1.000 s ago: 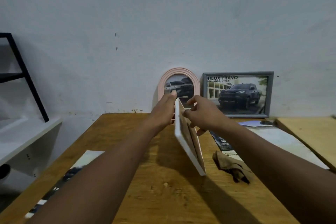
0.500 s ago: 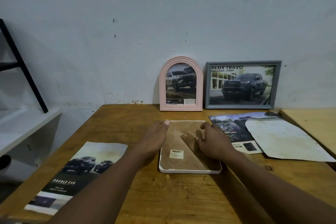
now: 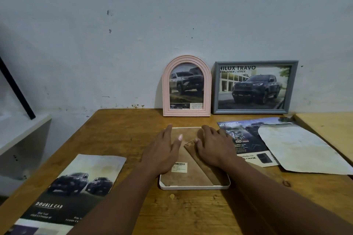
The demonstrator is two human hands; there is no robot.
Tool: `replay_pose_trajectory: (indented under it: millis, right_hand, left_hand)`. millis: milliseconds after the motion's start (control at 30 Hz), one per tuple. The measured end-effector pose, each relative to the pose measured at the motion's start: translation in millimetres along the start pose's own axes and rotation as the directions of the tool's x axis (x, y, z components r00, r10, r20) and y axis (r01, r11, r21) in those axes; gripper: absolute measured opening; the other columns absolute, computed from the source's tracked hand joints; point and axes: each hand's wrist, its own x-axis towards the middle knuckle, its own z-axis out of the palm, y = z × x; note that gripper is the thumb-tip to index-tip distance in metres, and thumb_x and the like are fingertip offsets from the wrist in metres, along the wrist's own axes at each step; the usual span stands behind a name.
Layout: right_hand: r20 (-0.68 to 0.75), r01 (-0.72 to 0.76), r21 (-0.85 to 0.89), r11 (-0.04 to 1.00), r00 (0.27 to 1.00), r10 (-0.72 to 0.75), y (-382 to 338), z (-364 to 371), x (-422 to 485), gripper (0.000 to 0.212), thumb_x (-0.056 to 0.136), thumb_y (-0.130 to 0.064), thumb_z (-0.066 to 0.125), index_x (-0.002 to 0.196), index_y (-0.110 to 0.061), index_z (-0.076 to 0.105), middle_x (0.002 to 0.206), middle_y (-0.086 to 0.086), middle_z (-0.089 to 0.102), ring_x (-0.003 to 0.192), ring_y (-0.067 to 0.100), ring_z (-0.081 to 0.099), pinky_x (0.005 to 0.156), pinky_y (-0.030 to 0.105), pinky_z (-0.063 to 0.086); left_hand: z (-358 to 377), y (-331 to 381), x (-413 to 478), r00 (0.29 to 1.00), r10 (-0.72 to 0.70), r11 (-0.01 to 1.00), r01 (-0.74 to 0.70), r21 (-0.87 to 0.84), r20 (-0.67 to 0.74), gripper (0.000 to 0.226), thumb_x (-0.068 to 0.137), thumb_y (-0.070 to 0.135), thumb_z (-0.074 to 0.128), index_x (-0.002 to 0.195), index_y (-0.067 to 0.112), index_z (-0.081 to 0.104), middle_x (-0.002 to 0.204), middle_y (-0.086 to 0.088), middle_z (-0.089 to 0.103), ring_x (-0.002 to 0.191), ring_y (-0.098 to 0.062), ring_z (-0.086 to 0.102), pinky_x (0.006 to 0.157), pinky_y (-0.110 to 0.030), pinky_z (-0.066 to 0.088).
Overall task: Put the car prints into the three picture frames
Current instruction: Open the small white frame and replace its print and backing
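Far left of the table [image 3: 122,131]: the "Double Cab" print [image 3: 76,192] lies flat, well apart from my hands. Left hand [image 3: 162,150]: fingers straight, lying flat on the brown backing [image 3: 183,177] of the white frame [image 3: 193,187], gripping nothing. The frame lies face down at centre, under both hands. Behind it the pink arched frame [image 3: 186,113], print in, leans on the wall. Right hand [image 3: 214,149]: fingers slightly bent, resting on the backing, thumb at the tip of the stand [image 3: 210,172], nothing clasped. Just right: a brochure print [image 3: 242,139], partly under a blank sheet [image 3: 298,149]. Behind stands the filled grey frame [image 3: 255,111].
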Motion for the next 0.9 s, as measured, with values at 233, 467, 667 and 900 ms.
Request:
replay_pose_trajectory:
  millis: [233,467,667,900]
  right_hand:
    - [0.022,-0.139,0.141,0.98,0.99,0.137,-19,2,23,0.065,0.083,-0.064,0.051,0.133,-0.024,0.04,0.139,0.014,0.043,0.132,0.037,0.034,0.107,0.054,0.026]
    - [-0.083,-0.211,0.248,0.945,0.968,0.238,-19,5,51,0.057,0.078,-0.057,0.052,0.12,-0.02,0.039,0.127,0.017,0.049,0.122,0.038,0.04,0.104,0.058,0.027]
    - [-0.149,-0.176,0.255,0.951,0.964,0.218,-17,5,63,0.057,0.083,-0.06,0.05,0.12,-0.019,0.038,0.12,0.011,0.058,0.118,0.035,0.046,0.1,0.055,0.03]
    - [-0.2,-0.119,0.358,0.926,0.959,0.201,-16,5,69,0.04,0.089,-0.059,0.05,0.104,-0.023,0.041,0.093,0.001,0.06,0.092,0.025,0.057,0.092,0.049,0.043]
  left_hand:
    - [-7,-7,1,0.999,-0.043,0.998,0.044,0.037,-0.018,0.078,0.097,0.071,0.017,0.161,0.027,0.011,0.166,-0.003,0.025,0.151,-0.029,0.025,0.121,-0.049,0.025]
    - [-8,-4,3,0.991,-0.115,0.993,0.117,0.034,-0.064,0.084,0.093,0.075,0.014,0.16,0.024,0.013,0.163,-0.008,0.032,0.149,-0.036,0.029,0.116,-0.05,0.028]
    - [-8,-5,14,0.987,-0.152,0.988,0.152,-0.006,-0.045,0.093,0.086,0.08,0.01,0.162,0.026,0.005,0.164,-0.008,0.029,0.151,-0.037,0.023,0.119,-0.053,0.025]
    - [-8,-8,20,0.992,-0.02,0.999,0.014,-0.048,-0.127,0.08,0.092,0.073,0.015,0.16,0.032,0.005,0.165,-0.003,0.026,0.149,-0.029,0.03,0.119,-0.051,0.027]
